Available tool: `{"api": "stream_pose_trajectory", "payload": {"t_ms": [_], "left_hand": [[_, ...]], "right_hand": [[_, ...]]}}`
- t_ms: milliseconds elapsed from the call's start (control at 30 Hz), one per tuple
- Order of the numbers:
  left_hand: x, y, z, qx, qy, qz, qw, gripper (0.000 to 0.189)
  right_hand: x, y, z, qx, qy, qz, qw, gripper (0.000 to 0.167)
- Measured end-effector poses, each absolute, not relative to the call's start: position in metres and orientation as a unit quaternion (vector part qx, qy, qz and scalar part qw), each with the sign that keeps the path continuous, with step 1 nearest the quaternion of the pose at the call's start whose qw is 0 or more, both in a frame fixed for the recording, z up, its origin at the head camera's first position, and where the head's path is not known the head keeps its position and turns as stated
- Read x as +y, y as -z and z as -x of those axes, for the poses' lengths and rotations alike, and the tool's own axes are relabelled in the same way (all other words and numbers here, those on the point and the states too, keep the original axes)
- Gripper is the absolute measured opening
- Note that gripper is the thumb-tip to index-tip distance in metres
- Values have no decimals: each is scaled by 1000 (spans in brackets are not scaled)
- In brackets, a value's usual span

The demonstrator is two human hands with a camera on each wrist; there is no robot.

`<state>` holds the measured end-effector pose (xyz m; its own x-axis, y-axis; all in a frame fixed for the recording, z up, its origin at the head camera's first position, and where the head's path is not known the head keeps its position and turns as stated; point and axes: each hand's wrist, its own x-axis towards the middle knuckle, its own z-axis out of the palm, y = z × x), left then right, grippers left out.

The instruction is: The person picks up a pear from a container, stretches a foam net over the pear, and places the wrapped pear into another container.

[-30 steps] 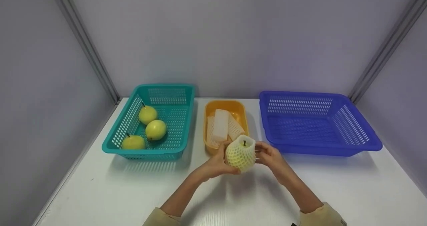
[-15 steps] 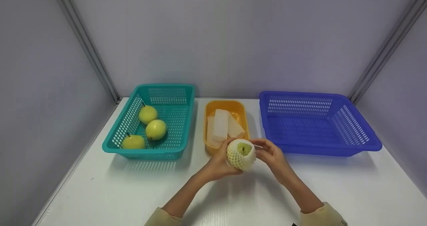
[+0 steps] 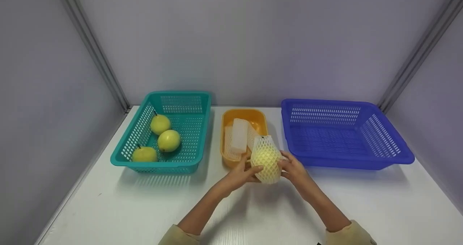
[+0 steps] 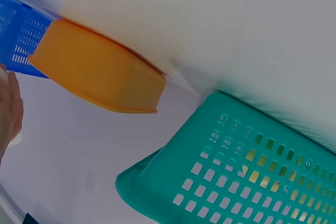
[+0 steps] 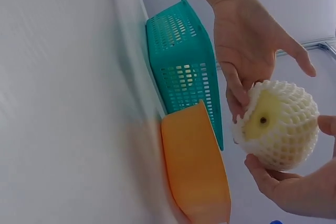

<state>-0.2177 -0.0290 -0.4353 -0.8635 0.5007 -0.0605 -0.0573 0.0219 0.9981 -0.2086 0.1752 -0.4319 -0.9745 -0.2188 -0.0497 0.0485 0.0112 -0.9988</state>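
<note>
Booth: pale grey walls [image 3: 246, 46] stood round a white table [image 3: 90, 208].
Netted pear [image 3: 267, 161]: was held above the table, near the orange tub; one end showed through the foam-net sleeve's [image 5: 299, 103] opening.
Right hand [image 3: 296, 172]: gripped the netted pear, thumb and fingers on opposite sides.
Left hand [image 3: 238, 176]: touched the pear's other side with its fingers, thumb spread clear.
Teal basket [image 3: 155, 164]: held three bare pears [image 3: 169, 141], far left.
Orange tub [image 3: 244, 112]: held flattened sleeves [image 3: 239, 134], between baskets.
Blue basket [image 3: 347, 162]: sat to the right.
</note>
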Motion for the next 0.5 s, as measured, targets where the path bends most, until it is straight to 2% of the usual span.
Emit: {"api": "stream_pose_trajectory", "payload": {"t_ms": [100,167,333,500], "left_hand": [[-32,435,218,653,-704,-167,226,54],[-33,436,218,649,-705,-171,229,51],[-35,439,221,652,-701,-165,235,54],[-33,442,220,602,-728,-189,268,61]], "right_hand": [[177,432,208,685,721,36,95,52],[177,431,207,673,732,38,99,50],[176,432,207,654,745,70,112,42],[170,432,207,657,741,67,122,46]]}}
